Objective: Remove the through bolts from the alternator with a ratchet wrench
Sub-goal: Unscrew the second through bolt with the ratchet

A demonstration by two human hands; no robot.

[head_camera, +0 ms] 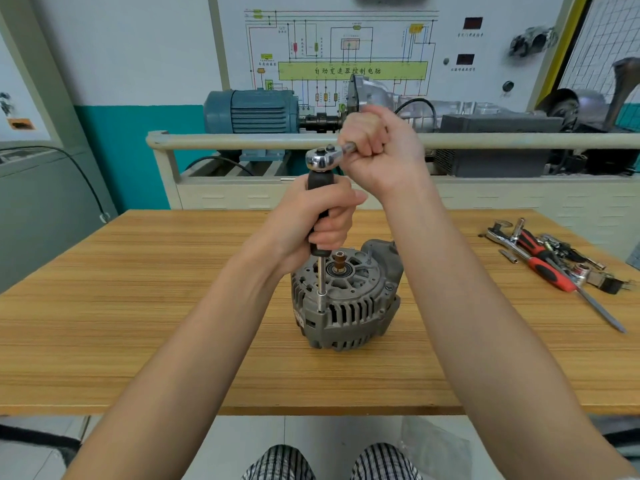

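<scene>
Mid-frame, the left hand gripped the upright black extension handle over the alternator; the right hand clenched the ratchet wrench.

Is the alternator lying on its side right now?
No, the alternator stands upright on the table, shaft end facing up.

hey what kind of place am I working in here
Probably an automotive training workshop: a wiring diagram board on the wall, a blue electric motor coupled to a gearbox on a demo stand, and hand tools beside the alternator on the wooden bench.
</scene>
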